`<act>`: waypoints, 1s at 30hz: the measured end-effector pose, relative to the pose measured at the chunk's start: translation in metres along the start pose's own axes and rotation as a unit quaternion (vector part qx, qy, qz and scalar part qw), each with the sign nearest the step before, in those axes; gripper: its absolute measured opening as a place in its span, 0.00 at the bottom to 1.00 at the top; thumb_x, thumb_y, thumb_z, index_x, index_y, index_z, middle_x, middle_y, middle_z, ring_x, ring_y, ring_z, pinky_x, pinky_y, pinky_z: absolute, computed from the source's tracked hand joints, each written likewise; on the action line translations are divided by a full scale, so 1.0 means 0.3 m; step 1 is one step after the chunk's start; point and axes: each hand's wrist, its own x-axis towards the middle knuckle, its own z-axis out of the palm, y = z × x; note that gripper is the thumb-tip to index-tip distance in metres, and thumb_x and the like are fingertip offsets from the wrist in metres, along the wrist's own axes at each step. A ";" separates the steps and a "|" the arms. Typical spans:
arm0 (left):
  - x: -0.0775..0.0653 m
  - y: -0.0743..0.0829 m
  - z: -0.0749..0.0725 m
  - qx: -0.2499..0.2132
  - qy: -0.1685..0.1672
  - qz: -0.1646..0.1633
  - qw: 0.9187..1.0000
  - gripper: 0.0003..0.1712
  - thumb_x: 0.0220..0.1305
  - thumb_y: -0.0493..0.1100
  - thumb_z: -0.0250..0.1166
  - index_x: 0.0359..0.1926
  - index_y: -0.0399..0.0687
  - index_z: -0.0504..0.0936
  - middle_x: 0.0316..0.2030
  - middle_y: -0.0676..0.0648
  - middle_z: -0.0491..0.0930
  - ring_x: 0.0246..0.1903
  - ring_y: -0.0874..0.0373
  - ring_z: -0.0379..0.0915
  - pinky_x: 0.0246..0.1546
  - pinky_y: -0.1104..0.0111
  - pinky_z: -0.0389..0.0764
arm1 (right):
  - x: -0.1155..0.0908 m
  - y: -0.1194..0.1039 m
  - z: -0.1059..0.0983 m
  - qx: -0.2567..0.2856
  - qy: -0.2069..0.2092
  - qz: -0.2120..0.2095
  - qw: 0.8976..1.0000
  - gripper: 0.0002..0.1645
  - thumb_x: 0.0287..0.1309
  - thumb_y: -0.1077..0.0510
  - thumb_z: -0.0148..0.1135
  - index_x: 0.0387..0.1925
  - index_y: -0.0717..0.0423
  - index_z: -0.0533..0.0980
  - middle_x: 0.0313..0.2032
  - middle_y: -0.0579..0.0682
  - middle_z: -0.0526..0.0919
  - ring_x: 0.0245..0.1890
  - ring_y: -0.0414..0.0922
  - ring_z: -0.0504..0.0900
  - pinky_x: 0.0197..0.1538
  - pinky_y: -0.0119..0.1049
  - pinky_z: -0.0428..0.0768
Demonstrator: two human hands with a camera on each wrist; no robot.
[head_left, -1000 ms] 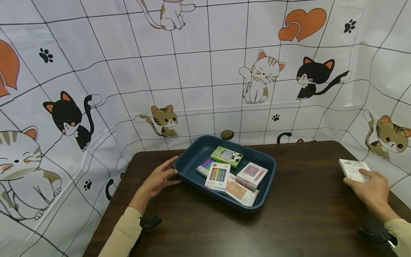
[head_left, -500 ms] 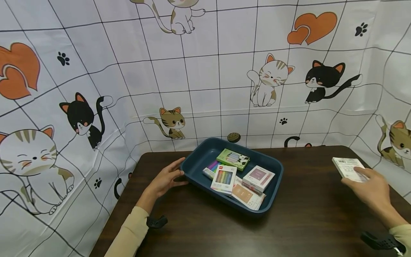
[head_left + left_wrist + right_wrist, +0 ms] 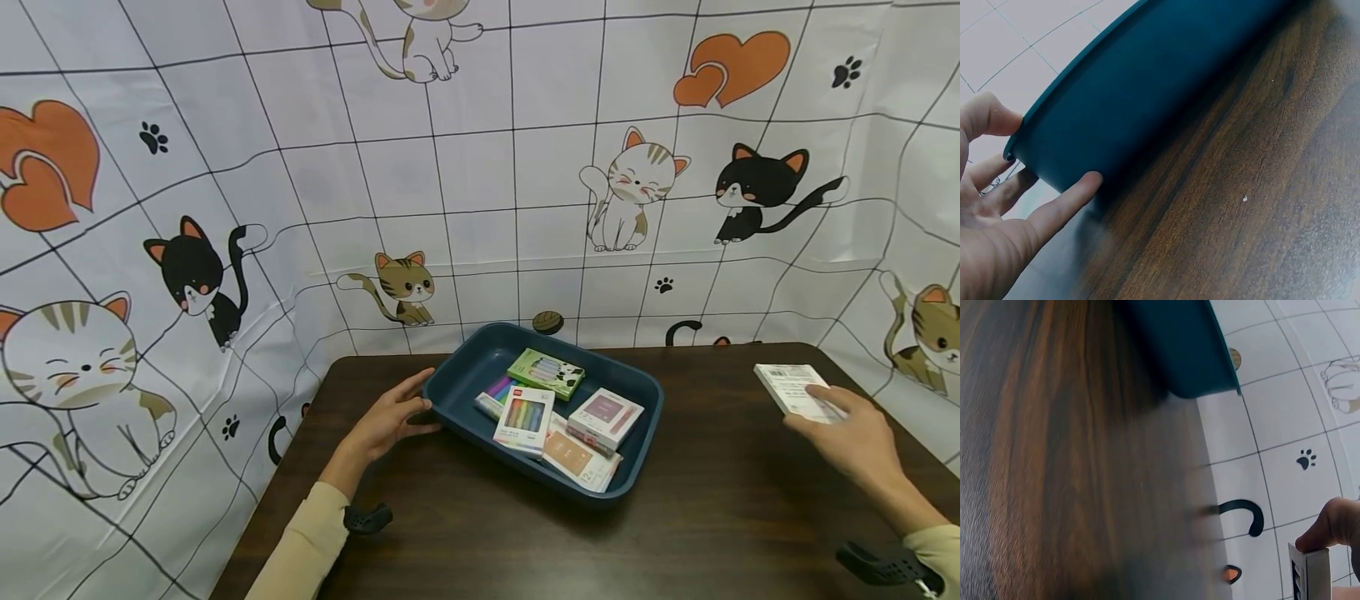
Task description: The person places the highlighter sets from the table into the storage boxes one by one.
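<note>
A dark blue plastic bin (image 3: pixel 459 379) stands on the table in the head view. My left hand (image 3: pixel 386 421) touches its left corner with extended fingers; in the left wrist view these fingers (image 3: pixel 1063 209) lie against the outer wall. Inside the bin are a green box of pens (image 3: pixel 546 372), a white box with coloured sticks pictured (image 3: pixel 523 419), a small pink-and-white box (image 3: pixel 604 417), a flat tan-and-white box (image 3: pixel 577 457) and a partly covered purple pack (image 3: pixel 497 395). At the right, my right hand (image 3: pixel 855 437) pinches a small white printed box (image 3: pixel 793 390), held above the table.
The dark brown wooden table (image 3: pixel 705 533) has rounded far corners. A white curtain (image 3: pixel 465 183) with printed cats and grid lines hangs behind and on both sides. Black straps are on both wrists, such as the left strap (image 3: pixel 367 520).
My right hand has carried the white box leftward, away from the table's right edge. The left hand stays at the bin's corner. The head view has shifted slightly.
</note>
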 end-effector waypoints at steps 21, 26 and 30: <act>-0.010 0.006 0.005 -0.004 -0.001 -0.003 1.000 0.39 0.75 0.34 0.59 0.80 0.55 0.57 0.76 0.39 0.53 0.65 0.37 0.64 0.56 0.43 0.78 | 0.000 -0.082 0.024 0.007 -0.036 -0.036 0.999 0.42 0.63 0.50 0.67 0.69 0.72 0.66 0.68 0.79 0.59 0.62 0.79 0.59 0.51 0.68 0.64; -0.008 0.007 0.005 0.002 0.000 0.000 1.000 0.38 0.75 0.34 0.58 0.80 0.55 0.57 0.75 0.41 0.55 0.66 0.37 0.63 0.56 0.44 0.78 | -0.002 -0.103 0.031 0.010 -0.046 -0.046 0.998 0.42 0.63 0.49 0.68 0.69 0.71 0.67 0.68 0.78 0.60 0.61 0.78 0.60 0.47 0.65 0.66; -0.007 0.008 0.006 0.010 0.001 0.002 1.000 0.38 0.76 0.34 0.58 0.80 0.54 0.56 0.75 0.41 0.56 0.68 0.37 0.62 0.55 0.44 0.79 | -0.006 -0.125 0.033 0.013 -0.052 -0.052 0.997 0.41 0.62 0.49 0.68 0.68 0.71 0.68 0.68 0.77 0.60 0.61 0.77 0.62 0.46 0.63 0.66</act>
